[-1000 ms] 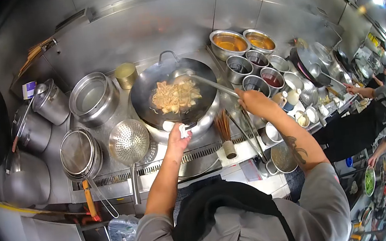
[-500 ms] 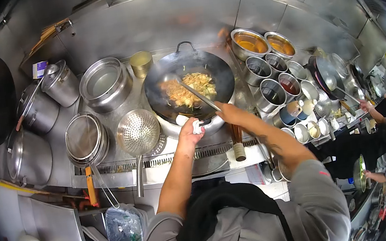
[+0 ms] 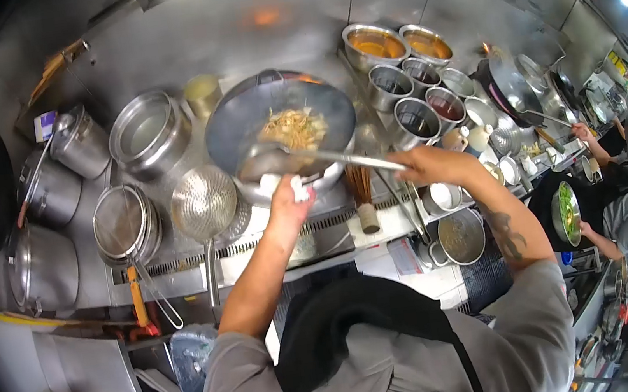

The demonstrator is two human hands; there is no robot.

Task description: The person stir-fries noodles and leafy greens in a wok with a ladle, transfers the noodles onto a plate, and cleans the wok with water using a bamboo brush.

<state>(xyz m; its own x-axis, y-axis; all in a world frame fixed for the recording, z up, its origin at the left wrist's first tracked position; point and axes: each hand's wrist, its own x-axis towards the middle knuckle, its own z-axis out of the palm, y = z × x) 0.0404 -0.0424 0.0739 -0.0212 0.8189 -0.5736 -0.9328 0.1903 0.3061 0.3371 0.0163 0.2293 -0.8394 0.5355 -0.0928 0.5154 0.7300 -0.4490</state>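
My left hand is closed around a white cloth at the near rim of the wok; the wok's near handle is hidden there. The wok tilts toward me, and the noodle-like food in it appears tossed and blurred. In my right hand is the handle of a metal ladle. The ladle's bowl lies over the wok's near left part, just beyond my left hand.
Left of the wok are a perforated strainer, sieves and steel pots. At right stand sauce containers and a bamboo brush. A co-worker's hand holds a pan of greens at far right.
The wok has tipped toward me and the food has shifted. My right hand has moved right and slightly down, bringing the ladle's bowl from the food to the near rim.
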